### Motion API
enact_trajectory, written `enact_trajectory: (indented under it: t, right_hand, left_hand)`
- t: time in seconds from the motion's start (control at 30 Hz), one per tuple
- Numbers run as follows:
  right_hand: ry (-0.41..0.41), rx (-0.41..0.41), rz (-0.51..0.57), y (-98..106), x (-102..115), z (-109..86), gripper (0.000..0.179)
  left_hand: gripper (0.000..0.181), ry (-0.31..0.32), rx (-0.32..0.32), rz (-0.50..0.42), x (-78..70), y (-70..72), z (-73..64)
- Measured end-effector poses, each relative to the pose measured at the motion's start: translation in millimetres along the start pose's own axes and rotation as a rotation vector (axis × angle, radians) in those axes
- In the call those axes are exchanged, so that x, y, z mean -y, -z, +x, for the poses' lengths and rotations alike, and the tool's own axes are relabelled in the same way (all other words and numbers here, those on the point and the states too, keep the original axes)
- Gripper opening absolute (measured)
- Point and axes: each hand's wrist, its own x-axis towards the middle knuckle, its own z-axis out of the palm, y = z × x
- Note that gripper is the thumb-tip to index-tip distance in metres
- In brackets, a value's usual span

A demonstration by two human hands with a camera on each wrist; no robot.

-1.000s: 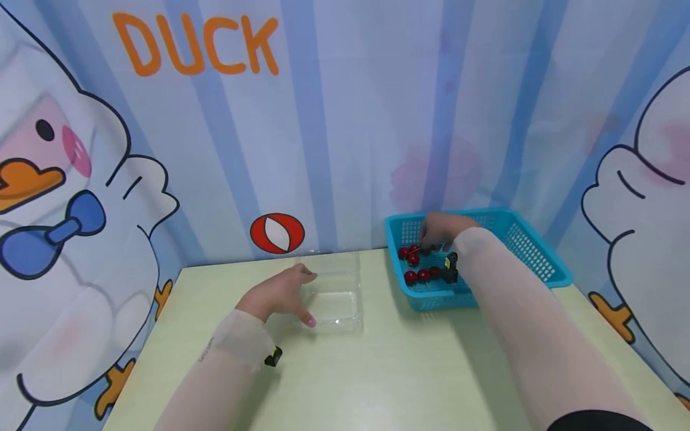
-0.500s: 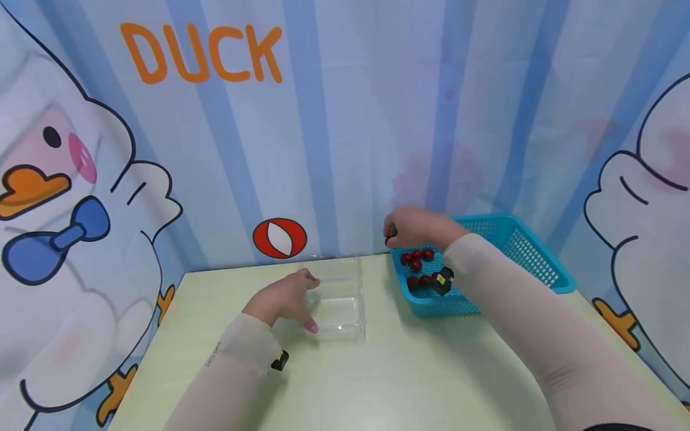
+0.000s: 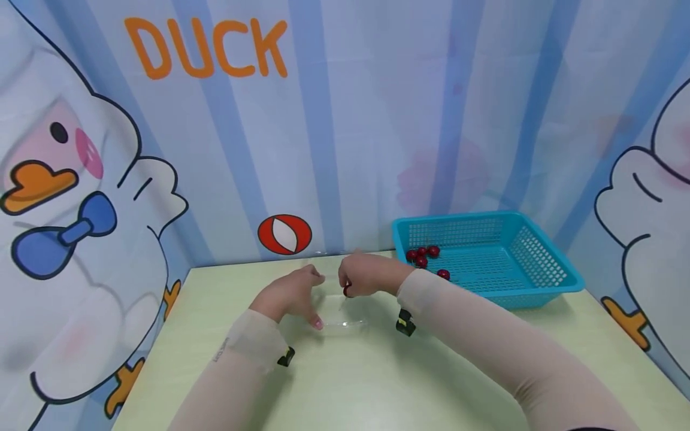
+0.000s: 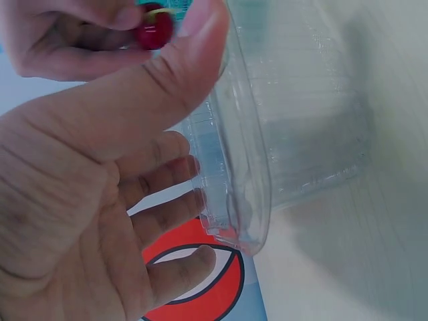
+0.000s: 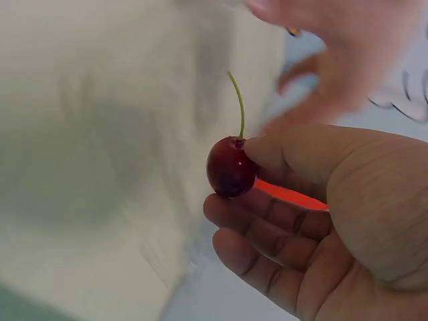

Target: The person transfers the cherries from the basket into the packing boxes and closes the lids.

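Note:
A dark red cherry [image 5: 231, 167] with a green stem is pinched between the thumb and fingers of my right hand [image 3: 364, 275]. In the head view, that hand is over a clear plastic box [image 3: 341, 325] on the table. My left hand [image 3: 293, 294] is at the box's left end, thumb and fingers spread apart. The left wrist view shows the left thumb [image 4: 190, 50] at the box's rim [image 4: 251, 167], with fingertips touching along the same edge. Several more cherries [image 3: 421, 261] lie in the left part of a blue basket [image 3: 487, 294].
The basket stands at the table's back right, against a striped blue curtain [image 3: 366, 120] printed with ducks and a red ball. The pale table [image 3: 345, 377] runs forward from the curtain. Small black wrist cameras [image 3: 405, 323] sit under both cuffs.
My right hand has lifted a cherry out of the blue basket and carried it left over the plastic box. My left hand has stayed at the box's left end.

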Motion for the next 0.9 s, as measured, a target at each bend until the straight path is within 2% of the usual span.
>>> enact_trajectory:
  t: [0.23,0.43,0.57,0.73,0.9]
  right_hand:
    - [-0.023,0.032,-0.04,-26,14,8.0,0.016]
    - [-0.037,0.055,-0.071,-34,21,10.6,0.005]
    - [-0.033,0.059,-0.078,-37,21,10.7,0.007]
    - [-0.031,0.045,-0.058,-29,18,7.3,0.018]
    - [0.004,0.005,-0.046,-3,7,-3.4,0.024]
  left_hand:
    - [0.11,-0.01,-0.008,0.008,-4.7,1.7,-4.9]
    - [0.108,-0.009,-0.007,0.01,-5.7,3.0,-7.4]
    - [0.108,-0.006,-0.004,-0.001,-5.3,3.5,-8.1]
    - [0.108,-0.006,-0.006,-0.006,-5.4,3.0,-7.6]
    - [0.109,-0.006,-0.003,0.014,-6.8,1.8,-6.2]
